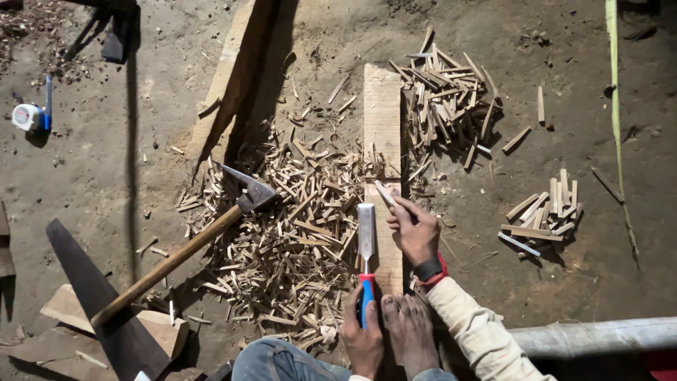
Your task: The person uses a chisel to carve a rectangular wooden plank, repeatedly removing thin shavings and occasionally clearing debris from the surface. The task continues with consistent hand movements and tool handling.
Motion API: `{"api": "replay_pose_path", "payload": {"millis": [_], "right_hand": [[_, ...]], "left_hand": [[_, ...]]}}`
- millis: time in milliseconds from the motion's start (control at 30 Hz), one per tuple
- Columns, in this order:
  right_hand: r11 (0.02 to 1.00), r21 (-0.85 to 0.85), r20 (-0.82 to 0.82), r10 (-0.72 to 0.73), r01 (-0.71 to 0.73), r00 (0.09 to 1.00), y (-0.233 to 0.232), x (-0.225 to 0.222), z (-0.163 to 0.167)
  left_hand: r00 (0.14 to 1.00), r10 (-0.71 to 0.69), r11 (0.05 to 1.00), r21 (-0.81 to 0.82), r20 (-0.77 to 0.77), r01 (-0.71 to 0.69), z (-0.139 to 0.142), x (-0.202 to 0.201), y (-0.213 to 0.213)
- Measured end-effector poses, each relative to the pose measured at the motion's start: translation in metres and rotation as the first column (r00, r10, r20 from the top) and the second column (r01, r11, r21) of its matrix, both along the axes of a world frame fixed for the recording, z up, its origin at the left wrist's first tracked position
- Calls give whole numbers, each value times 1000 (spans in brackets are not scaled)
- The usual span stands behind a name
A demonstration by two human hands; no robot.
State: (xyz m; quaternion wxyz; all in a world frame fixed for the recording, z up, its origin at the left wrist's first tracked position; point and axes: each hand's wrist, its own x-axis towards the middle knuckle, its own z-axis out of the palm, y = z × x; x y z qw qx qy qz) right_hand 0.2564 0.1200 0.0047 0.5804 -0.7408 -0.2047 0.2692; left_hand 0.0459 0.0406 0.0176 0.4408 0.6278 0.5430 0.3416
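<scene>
Dirt floor (pixel 106 169) | left hand (pixel 363 339) gripping chisel (pixel 366 236) | right hand (pixel 416 233) pinching sliver (pixel 385 194) on plank (pixel 383 127) | shavings (pixel 296 233) heaped centre; finished slivers (pixel 448 99) upper right, small pile (pixel 543 215) at right: well along.

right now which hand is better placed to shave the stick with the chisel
Left, probably: the left hand already grips the chisel by its blue handle, blade by the stick, which the right hand pins on the plank.
</scene>
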Motion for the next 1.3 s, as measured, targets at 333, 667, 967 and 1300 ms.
{"api": "replay_pose_path", "payload": {"millis": [333, 667, 967, 1300], "right_hand": [[988, 147, 47, -51, 44, 998, 2, -3, 5], [996, -34, 640, -43, 84, 767, -9, -5, 27], [980, -23, 620, 167, -195, 766, 28, -23, 14], [994, 83, 465, 22, -69, 885, -1, -23, 25]], "left_hand": [[992, 122, 990, 67, -20, -121, 5, -14, 6], [989, 146, 989, 12, -31, -146, 5, -12, 4], [989, 144, 987, 62, 34, -146, 2, -18, 4], [973, 191, 980, -78, 132, -182, 7, -26, 6]]}}
